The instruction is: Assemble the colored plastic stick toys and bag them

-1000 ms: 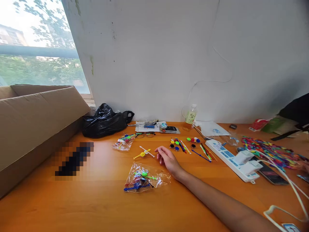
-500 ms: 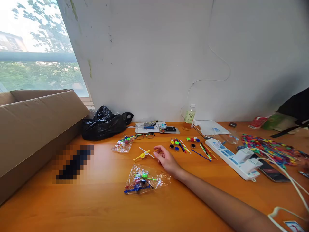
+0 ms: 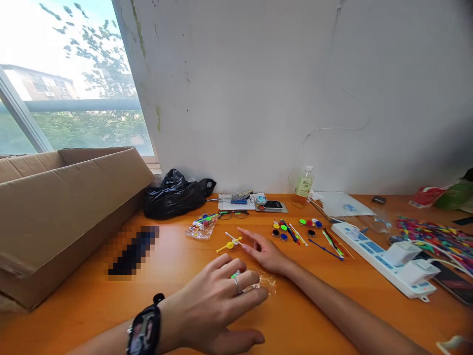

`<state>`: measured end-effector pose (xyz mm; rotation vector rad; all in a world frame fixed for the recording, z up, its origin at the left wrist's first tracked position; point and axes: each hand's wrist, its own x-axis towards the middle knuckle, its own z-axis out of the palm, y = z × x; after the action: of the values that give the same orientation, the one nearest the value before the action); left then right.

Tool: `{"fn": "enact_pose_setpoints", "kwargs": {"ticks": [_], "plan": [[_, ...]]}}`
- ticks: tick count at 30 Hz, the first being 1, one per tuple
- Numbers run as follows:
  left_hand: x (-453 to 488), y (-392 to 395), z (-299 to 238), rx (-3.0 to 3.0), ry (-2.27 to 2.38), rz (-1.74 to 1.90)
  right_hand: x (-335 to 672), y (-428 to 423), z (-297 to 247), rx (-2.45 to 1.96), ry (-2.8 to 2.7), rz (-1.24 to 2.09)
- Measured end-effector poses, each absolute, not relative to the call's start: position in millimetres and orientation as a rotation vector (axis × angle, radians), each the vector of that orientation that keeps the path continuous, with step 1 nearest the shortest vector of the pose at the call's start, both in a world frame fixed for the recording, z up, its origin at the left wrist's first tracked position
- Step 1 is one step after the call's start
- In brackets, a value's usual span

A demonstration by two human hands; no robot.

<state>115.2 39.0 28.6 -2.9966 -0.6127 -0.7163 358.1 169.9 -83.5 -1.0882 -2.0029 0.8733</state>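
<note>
My left hand, with a ring and a black wristwatch, spreads its fingers over a clear plastic bag. It hides most of the bag, and a bit of green shows between the fingers. Farther back on the table, my right hand rests palm inward with fingers apart. Its thumb and index finger lie beside a yellow arrow-shaped plastic piece crossed with a white one. Whether the thumb touches the white piece, I cannot tell.
Left stands a cardboard box, with a black plastic bag behind. Another filled clear bag and eyeglasses lie farther back. Coloured discs, arrow sticks, a bottle and a power strip are right.
My left hand has come in from below and now covers the clear bag. My right hand stays by the crossed arrow pieces. The view has shifted left.
</note>
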Motion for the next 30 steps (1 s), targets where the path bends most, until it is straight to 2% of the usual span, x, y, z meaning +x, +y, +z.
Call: {"fn": "enact_pose_setpoints", "kwargs": {"ticks": [4, 9, 17, 24, 30], "plan": [[126, 61, 0, -3.185, -0.683, -0.574, 357, 166, -83, -1.078, -2.009, 0.844], [120, 69, -23, -3.251, -0.854, -0.613, 356, 168, -84, -1.061, -1.974, 0.834], [122, 63, -21, -3.332, -0.834, -0.558, 355, 157, -70, -1.030, -2.043, 0.802], [116, 74, -21, -3.381, -0.749, -0.647, 354, 146, -59, -0.843, -2.324, 0.586], [105, 86, -23, -3.380, -0.820, -0.619, 354, 146, -64, -0.901, -2.258, 0.604]]}}
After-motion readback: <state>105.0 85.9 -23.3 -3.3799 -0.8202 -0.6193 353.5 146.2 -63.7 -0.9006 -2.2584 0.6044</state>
